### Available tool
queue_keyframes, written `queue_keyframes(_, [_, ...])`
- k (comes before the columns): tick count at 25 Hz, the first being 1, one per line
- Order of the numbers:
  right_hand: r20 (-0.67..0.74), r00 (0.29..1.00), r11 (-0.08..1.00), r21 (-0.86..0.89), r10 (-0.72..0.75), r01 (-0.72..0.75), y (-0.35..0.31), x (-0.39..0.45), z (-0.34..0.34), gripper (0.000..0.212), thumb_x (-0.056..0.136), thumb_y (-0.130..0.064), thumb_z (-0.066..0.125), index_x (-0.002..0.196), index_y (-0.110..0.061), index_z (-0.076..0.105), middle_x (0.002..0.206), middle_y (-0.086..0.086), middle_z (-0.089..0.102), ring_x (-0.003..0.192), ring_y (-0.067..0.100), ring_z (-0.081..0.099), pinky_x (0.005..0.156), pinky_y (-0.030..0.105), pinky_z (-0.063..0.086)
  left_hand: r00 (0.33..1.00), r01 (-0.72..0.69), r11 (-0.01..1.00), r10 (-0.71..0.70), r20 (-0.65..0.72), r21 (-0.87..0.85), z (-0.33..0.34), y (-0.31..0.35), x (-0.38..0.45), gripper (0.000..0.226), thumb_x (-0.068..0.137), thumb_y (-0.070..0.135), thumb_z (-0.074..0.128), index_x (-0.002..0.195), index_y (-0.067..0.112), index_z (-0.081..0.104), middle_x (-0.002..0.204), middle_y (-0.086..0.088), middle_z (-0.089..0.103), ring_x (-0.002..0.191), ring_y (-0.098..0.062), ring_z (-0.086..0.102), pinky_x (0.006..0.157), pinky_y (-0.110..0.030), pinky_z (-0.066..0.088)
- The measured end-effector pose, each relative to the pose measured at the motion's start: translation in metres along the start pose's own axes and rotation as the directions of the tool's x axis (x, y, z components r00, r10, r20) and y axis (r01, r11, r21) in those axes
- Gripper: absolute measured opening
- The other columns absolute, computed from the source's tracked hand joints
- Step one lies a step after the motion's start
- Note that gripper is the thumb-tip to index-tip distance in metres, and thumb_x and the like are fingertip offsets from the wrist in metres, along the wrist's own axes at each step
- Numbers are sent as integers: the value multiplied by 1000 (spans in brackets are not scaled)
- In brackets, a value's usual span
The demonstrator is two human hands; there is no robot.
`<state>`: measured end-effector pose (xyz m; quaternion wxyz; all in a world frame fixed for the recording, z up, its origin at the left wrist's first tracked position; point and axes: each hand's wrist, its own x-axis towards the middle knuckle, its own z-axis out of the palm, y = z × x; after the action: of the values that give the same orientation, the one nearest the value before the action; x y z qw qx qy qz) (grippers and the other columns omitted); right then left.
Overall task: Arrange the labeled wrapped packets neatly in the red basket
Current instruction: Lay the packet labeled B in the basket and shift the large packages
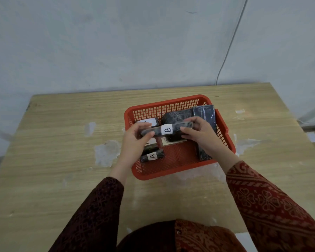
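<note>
A red mesh basket (173, 172) sits on the wooden table. Above its middle I hold a dark wrapped packet with a white label "B" (166, 129), my left hand (135, 140) on its left end and my right hand (201, 133) on its right end. Below it in the basket lie a packet labeled "A" (153, 156) at the near left, a packet with a partly hidden white label (147, 122) at the far left, a dark bundle (176, 115) at the back and a long flat dark packet (205, 113) along the right wall. More labels under my hands are mostly hidden.
The wooden table (62, 160) has pale worn patches left and right of the basket. A grey wall stands behind it, with a thin cable (231, 42) running down to the table's back edge. My patterned sleeves cover the near table edge.
</note>
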<state>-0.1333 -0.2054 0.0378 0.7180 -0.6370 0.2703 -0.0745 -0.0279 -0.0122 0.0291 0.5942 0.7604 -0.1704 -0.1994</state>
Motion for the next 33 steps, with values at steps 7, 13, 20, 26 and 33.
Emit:
queue_keyframes(7, [191, 961, 767, -640, 198, -31, 33, 4, -17, 23, 77, -24, 75, 95, -15, 64, 94, 3, 66, 85, 18, 65, 65, 21, 54, 886, -246, 763, -74, 458, 598, -10, -10, 0, 23, 76, 25, 77, 95, 19, 65, 98, 3, 63, 89, -13, 58, 72, -22, 44])
queue_keyframes(13, [235, 912, 516, -856, 337, 30, 41, 15, 1, 25, 78, -26, 75, 97, -13, 66, 98, 4, 65, 83, 17, 62, 66, 23, 52, 819, -461, 346, -190, 542, 817, 12, -30, -9, 31, 77, 25, 75, 100, 10, 61, 107, -10, 61, 99, -29, 61, 77, -39, 51])
queue_keyframes(20, [112, 965, 341, -940, 238, 25, 55, 24, 21, 32, 70, -22, 81, 97, -7, 70, 105, 12, 69, 96, 26, 63, 79, 31, 49, 830, -472, 185, -237, 505, 862, 27, -34, -8, 26, 82, 7, 66, 107, 7, 59, 111, -16, 62, 102, -35, 62, 77, -42, 49])
queue_keyframes(26, [110, 985, 217, -973, 132, 79, 53, 11, 26, 33, 83, -27, 67, 108, -7, 60, 113, 15, 60, 103, 34, 58, 84, 42, 51, 834, -482, 154, -220, 505, 863, 27, -32, -4, 21, 84, 21, 67, 101, 10, 63, 106, -11, 64, 99, -32, 63, 71, -38, 47])
queue_keyframes(33, [16, 891, 427, -874, -454, 233, -1, 12, -41, 31, 86, -21, 61, 116, -13, 56, 117, 9, 55, 110, 24, 51, 89, 31, 44, 942, -190, 715, -60, 330, 673, 49, -8, -8, 25, 90, 37, 59, 99, 16, 68, 92, -1, 70, 85, -16, 64, 73, -31, 52])
